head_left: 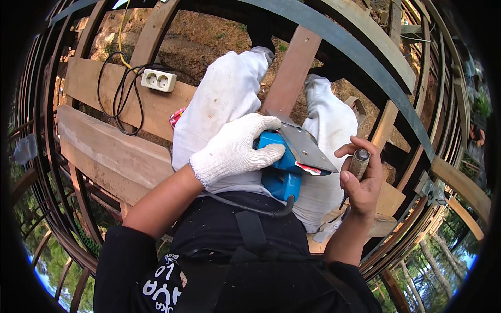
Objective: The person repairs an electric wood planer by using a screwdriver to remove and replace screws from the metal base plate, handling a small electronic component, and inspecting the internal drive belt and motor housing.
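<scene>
A white knitted glove covers my left hand [235,146], which grips a blue corded power tool [284,156] on my lap. Its flat grey metal plate [308,146] faces up and tilts down toward the right. A scrap of red and white material [309,168] pokes out at the plate's near edge. To the right of the tool, my bare right hand [364,180] is closed around a screwdriver [359,163] with a worn, dirty handle. The handle's butt points up and away; a thin dark shaft shows below my fingers. The tool's kind is not plain from this side.
I sit on wooden planks [115,151], in white trousers. A white double socket [158,81] with a coiled black cable [121,96] lies on a plank at the left. A brown board [292,73] runs between my legs. A dark metal beam [360,49] curves past beyond my knees.
</scene>
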Action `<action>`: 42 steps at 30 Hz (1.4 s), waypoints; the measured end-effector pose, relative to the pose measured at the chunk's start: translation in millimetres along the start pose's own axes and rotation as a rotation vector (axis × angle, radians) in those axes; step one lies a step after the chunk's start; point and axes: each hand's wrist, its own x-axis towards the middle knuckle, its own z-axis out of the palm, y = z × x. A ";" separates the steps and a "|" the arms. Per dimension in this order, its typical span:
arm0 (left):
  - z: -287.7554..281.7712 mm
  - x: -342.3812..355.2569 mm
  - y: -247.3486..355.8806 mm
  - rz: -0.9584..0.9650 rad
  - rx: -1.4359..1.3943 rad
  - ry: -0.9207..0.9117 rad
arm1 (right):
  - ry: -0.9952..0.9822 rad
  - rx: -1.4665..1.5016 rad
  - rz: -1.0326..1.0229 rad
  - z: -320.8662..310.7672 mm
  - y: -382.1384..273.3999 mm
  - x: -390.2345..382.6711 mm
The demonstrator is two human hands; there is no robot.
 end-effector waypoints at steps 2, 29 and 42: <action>1.8 -1.3 0.4 0.014 -0.001 0.038 | -0.012 0.004 0.038 3.7 3.8 -4.4; -0.3 8.7 2.4 -0.024 0.005 -0.012 | 0.283 0.644 -0.160 3.5 38.0 165.3; -4.1 17.7 4.6 -0.065 -0.007 -0.062 | 0.165 0.572 0.077 47.0 78.2 193.9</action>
